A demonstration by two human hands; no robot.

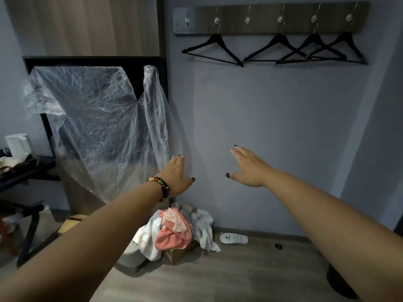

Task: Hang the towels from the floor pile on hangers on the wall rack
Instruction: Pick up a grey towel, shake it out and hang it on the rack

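The towel pile (174, 229) lies on the floor at the wall's foot, far below the empty hangers (277, 51) on the wall rack (272, 18), and with the left hand (177, 175) and right hand (250, 168) both outstretched, loose-fingered and holding nothing, a careless grab risks dragging up several tangled pieces or tugging the plastic sheet (104, 127) just left.
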